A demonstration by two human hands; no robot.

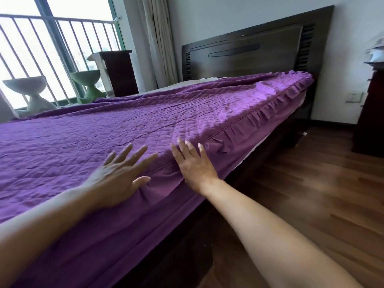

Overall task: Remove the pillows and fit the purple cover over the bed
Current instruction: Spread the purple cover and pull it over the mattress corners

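Bed [272, 140], dark frame, headboard [249, 57] against the wall; no pillows in view on it. Purple cover [104, 138] is spread over nearly the whole top, quilted and creased, with its frilled skirt [261, 112] hanging down the near side. Fit looks incomplete: at the far head corner, window side, a pale strip of mattress [187, 82] lies bare, and a pale sliver also shows under the skirt further along the near side. Main risk, as I judge it: the cover lies loose, with nothing visibly anchoring it, so any smoothing stroke that pulls toward the near edge could drag cloth off that bare far corner and widen the gap. Second risk: pressing the skirt down hard here could take up slack and skew the piped seam off the mattress edge, leaving the frill uneven. Third, minor: flattening creases by hand may only push them toward the head end and bunch them there. Left hand [118, 177] lies palm down on the top of the cover just inside the near edge, fingers straight and well spread, gripping nothing. Right hand [194, 166] is flat on the edge seam, just beside the left, fingers straight and close together, pointing up over the top, heel on the skirt; it presses cloth, pinches none.
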